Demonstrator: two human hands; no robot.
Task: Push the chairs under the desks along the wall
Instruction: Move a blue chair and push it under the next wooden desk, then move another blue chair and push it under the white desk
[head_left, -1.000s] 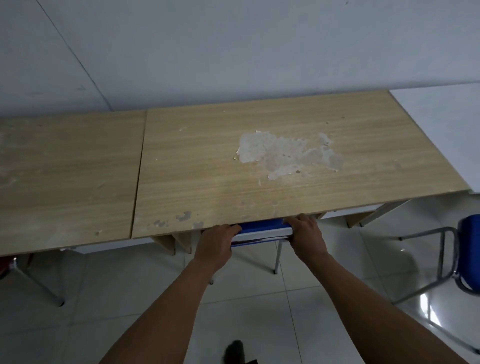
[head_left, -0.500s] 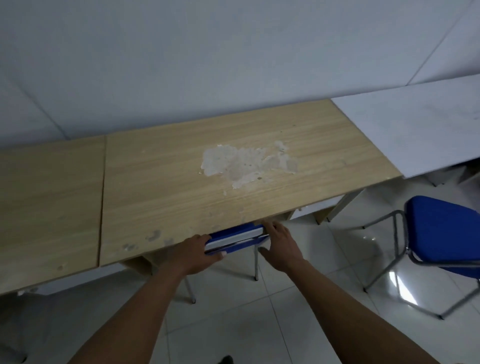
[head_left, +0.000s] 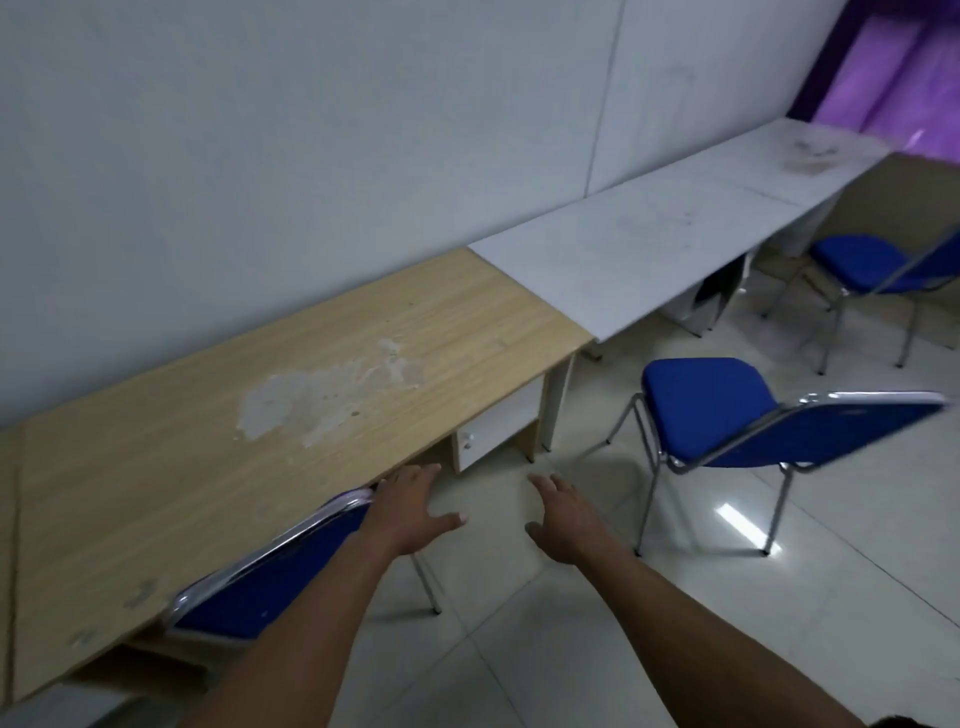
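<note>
A blue chair (head_left: 270, 582) with a chrome frame sits tucked under the wooden desk (head_left: 208, 431), only its backrest showing at the desk's front edge. My left hand (head_left: 410, 509) hovers open just right of that backrest, fingers spread. My right hand (head_left: 566, 519) is open over the floor, holding nothing. A second blue chair (head_left: 727, 415) stands out on the floor before the white desk (head_left: 649, 249). A third blue chair (head_left: 862, 270) stands further right by the far end of the white desks.
The desks run along a pale wall. A small white cabinet (head_left: 493, 431) sits under the wooden desk's right end. Glossy floor tiles (head_left: 571, 649) lie between me and the chairs. A purple curtain (head_left: 893, 62) hangs at the far right.
Both hands have let go of the tucked chair's backrest and opened. The view has swung to the right, bringing the white desks and two more chairs into sight.
</note>
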